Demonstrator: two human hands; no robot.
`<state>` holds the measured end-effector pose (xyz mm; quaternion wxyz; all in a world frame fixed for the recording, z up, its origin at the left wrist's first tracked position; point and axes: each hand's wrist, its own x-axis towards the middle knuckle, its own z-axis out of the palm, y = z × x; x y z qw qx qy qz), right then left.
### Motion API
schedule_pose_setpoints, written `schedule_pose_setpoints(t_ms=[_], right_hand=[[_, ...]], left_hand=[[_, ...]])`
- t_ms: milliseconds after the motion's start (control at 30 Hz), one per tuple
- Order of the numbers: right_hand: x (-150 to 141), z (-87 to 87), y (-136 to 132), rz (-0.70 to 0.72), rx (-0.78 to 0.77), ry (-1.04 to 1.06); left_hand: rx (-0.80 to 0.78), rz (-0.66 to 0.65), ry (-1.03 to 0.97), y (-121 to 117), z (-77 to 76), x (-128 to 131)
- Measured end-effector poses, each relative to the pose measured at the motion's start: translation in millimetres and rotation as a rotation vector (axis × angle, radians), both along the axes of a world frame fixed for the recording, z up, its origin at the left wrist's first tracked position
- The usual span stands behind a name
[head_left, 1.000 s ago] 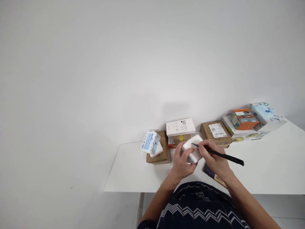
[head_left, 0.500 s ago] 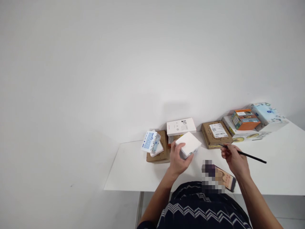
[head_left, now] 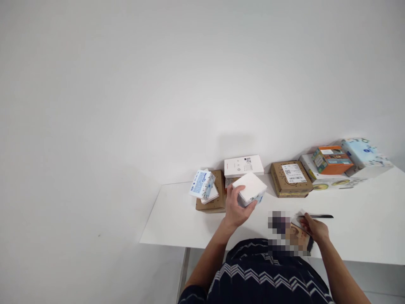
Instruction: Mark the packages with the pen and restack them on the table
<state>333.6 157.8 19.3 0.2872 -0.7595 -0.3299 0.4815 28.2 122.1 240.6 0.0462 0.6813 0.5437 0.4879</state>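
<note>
My left hand (head_left: 237,209) is wrapped round a small box (head_left: 251,186) with a plain white top and a blue-and-white patterned side, tilted above the table. My right hand (head_left: 316,228) is low over the table with its fingers pinched on a small white piece (head_left: 297,218) that looks like paper or tissue. A slim black pen (head_left: 324,216) lies just beyond those fingers; whether they touch it I cannot tell. Partly under the hand is a phone (head_left: 299,238) with a lit screen, its left part blurred out.
At the left, a brown carton (head_left: 218,177) carries a blue-and-white packet (head_left: 202,184) and a white box. A flat white box (head_left: 243,165) rests behind my left hand. Farther right stand a labelled brown carton (head_left: 278,185), an orange box (head_left: 335,162) on an avocado-print box, and a pale-blue box (head_left: 363,152). A wall backs the white table (head_left: 164,223).
My right hand has let the pen down and moved lower, over the phone, where it now pinches the white piece. My left hand still holds the box, turned slightly.
</note>
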Motion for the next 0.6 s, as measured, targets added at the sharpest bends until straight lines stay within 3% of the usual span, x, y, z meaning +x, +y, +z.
schedule_pose_setpoints(t_ms=[67, 133, 267, 333, 467, 600], right_hand=[[0, 0.7, 1, 0.059, -0.092, -0.061], [-7, 3.7, -4, 0.210, -0.106, -0.202], [-35, 10.5, -33, 0.719, 0.067, -0.648], [-47, 10.2, -49, 0.857, 0.117, -0.784], [-52, 2.1, -62, 0.945, 0.219, -0.856], [-46, 4.2, -57, 0.906, 0.232, -0.782]], left_hand=[[-0.003, 0.008, -0.010, 0, -1.7, -1], [-0.006, 0.016, -0.032, -1, -4.1, -4], [-0.033, 0.048, -0.098, -2, -13.2, -10], [-0.074, 0.072, -0.151, -3, -20.0, -13], [-0.162, 0.108, -0.258, -6, -33.7, -16], [-0.168, 0.134, -0.256, -8, -43.0, -14]])
